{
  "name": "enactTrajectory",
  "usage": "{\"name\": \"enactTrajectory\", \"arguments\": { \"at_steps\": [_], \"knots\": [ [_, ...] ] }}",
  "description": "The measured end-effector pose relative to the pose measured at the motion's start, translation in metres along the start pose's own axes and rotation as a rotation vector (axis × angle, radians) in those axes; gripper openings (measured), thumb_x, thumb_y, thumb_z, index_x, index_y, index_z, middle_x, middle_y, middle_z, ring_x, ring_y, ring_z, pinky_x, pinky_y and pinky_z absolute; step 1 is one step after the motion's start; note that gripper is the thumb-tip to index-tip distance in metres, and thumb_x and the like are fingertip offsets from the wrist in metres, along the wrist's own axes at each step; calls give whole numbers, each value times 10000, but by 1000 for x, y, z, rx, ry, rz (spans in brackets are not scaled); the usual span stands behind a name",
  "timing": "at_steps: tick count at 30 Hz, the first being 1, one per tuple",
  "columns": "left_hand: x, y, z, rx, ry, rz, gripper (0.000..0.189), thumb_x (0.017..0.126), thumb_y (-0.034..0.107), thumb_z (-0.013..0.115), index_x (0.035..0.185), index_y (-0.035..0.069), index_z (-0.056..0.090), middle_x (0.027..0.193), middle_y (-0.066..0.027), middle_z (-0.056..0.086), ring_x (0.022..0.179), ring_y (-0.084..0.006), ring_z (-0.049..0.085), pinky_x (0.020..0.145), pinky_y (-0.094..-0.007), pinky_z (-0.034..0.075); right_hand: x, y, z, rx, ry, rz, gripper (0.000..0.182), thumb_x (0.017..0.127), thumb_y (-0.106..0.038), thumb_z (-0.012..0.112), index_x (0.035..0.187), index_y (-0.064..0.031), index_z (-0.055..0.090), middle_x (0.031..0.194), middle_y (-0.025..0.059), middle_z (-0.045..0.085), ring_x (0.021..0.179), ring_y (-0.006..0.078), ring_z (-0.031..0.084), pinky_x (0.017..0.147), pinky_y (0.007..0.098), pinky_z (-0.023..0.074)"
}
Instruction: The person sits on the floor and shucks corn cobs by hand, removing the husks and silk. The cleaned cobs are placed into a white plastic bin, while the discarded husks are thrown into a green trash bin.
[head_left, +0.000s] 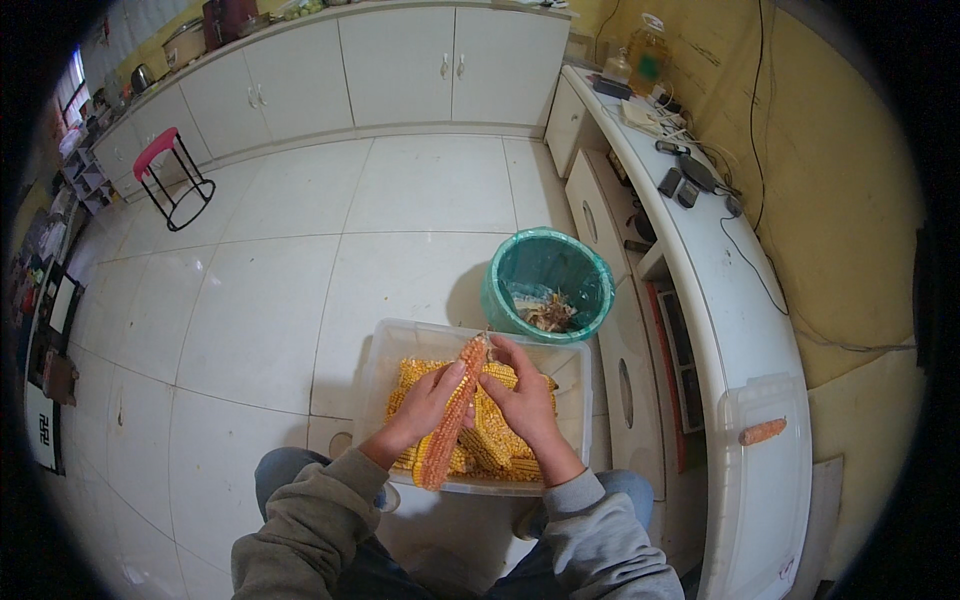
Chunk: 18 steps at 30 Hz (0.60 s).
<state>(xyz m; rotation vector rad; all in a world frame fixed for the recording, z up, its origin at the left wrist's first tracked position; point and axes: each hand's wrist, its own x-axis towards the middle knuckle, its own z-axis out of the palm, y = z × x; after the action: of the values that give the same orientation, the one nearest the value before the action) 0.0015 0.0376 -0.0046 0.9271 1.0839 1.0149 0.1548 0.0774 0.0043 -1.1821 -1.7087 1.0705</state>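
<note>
My left hand (433, 399) is closed around a long corn cob (447, 442), mostly stripped to its reddish core, with some yellow kernels along one edge. The cob slants over a translucent plastic bin (577, 420), its tip pointing away from me. Beside the cob's upper part is my right hand (523, 394), thumb close against its side and fingers spread near the tip. Whether the thumb presses on the cob is hard to see. Under both hands lie several yellow corn ears (487, 442) and loose kernels (517, 450) in the bin, partly hidden by my hands.
A green lined waste bin (495, 300) holding husk scraps (553, 313) stands just behind the plastic bin. Along the right runs a white counter (724, 300) bearing chargers, cables and a clear lid (757, 510) with a short bare cob (763, 432). A red-topped stool (156, 152) stands far left.
</note>
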Motion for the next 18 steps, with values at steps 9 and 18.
{"name": "enactTrajectory", "arguments": {
  "at_steps": [9,18],
  "knots": [
    [1,2,1,36,-30,3,429,964,386,271,1087,16,448,720,-95,555,570,-164,575,543,-272,497,3,15,2,154,18,91,176,847,-72,582,1006,1,576,850,26,619,778,71,570,675,212,457],
    [0,5,-2,-3,10,-16,460,960,406,273,1057,8,482,707,-84,556,568,-156,576,541,-270,498,2,-4,-7,-127,-215,199,238,837,-30,567,1070,8,537,932,62,608,845,121,577,736,239,463]
  ]
}}
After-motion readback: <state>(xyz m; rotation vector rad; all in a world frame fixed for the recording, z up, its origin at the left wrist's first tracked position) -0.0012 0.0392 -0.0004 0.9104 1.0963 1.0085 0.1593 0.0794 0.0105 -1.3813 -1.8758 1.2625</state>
